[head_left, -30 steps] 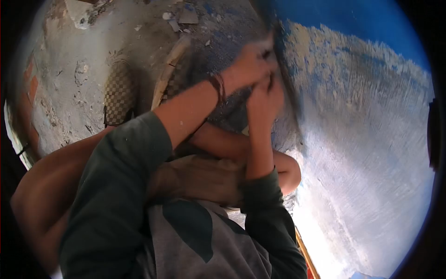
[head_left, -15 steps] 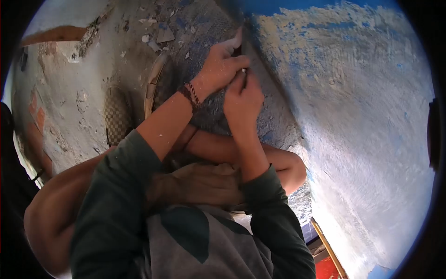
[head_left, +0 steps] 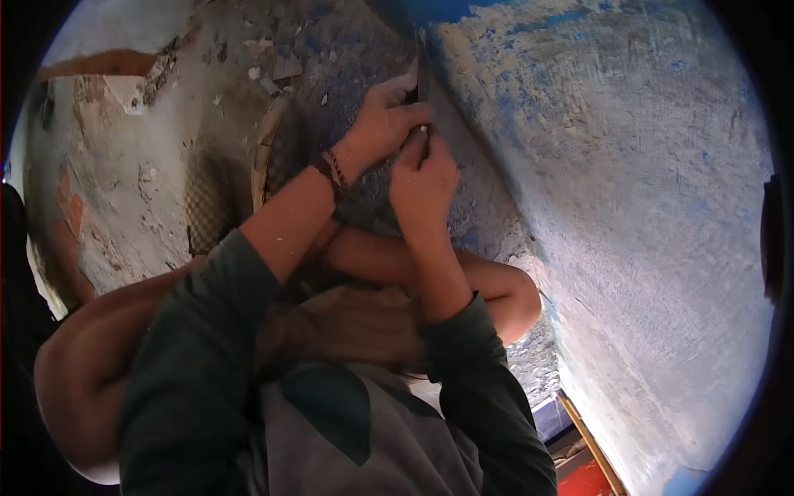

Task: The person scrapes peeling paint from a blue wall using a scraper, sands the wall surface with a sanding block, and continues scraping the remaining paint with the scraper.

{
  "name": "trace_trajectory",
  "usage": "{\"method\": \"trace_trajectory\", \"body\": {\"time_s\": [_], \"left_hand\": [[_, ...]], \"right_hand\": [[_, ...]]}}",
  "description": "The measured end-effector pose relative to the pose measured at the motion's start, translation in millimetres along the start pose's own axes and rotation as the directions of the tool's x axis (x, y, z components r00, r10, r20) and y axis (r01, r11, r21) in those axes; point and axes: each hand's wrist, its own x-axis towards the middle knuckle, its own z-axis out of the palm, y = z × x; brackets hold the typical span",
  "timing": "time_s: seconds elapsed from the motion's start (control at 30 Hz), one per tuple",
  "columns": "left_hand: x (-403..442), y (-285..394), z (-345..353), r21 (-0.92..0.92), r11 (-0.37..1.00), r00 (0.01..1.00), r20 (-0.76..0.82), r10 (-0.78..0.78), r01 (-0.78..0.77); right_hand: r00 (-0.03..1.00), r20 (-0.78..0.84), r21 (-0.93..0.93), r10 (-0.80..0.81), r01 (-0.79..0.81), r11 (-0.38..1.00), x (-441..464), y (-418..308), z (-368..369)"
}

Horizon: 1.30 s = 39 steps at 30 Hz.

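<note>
Out in front of my crossed legs, both hands are close together near the foot of the wall. My left hand (head_left: 382,124), with braided bracelets at the wrist, is closed around a thin, dark, blade-like tool (head_left: 423,78) that points away from me. Just below it, my right hand (head_left: 423,186) is closed in a pinch, its fingertips near the left fingers. A tiny pale spot shows between the two hands; I cannot make out what it is. The fingers hide most of what they hold.
On the right rises a scraped wall (head_left: 637,231) with blue and cream paint remnants. Paint chips and rubble (head_left: 285,66) litter the rough floor. Checkered shoes (head_left: 207,202) are left of my hands. A wooden strip (head_left: 591,442) and a red object (head_left: 581,479) lie at lower right.
Both hands have shifted slightly left in the view, along with the wall edge. The thin dark tool shows more clearly beyond my left hand. The grip looks much the same.
</note>
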Motion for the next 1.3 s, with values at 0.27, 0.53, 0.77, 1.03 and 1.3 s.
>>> {"method": "trace_trajectory", "body": {"time_s": [0.27,0.53,0.77,1.03,1.3], "left_hand": [[1,13,-4,0.047,0.993,0.994,-0.01,-0.106,0.106],[3,16,-5,0.058,0.994,0.993,0.058,-0.1,0.097],[-28,-1,30,-0.238,0.928,0.958,0.078,-0.276,0.287],[-49,4,57,-0.199,0.98,0.991,-0.133,-0.015,-0.011],[-59,5,44,0.364,0.819,0.895,0.142,0.422,-0.444]], "right_hand": [[0.999,-0.021,-0.03,0.024,-0.025,0.999,6,-4,6],[0.983,-0.101,-0.039,-0.151,0.148,0.988,0,-1,-5],[0.893,0.376,0.313,0.248,-0.374,0.873,-11,-29,-81],[0.896,0.02,-0.211,-0.443,0.437,0.874,-11,-28,-68],[0.602,-0.08,0.292,-0.795,0.776,0.558,13,-27,-22]]}}
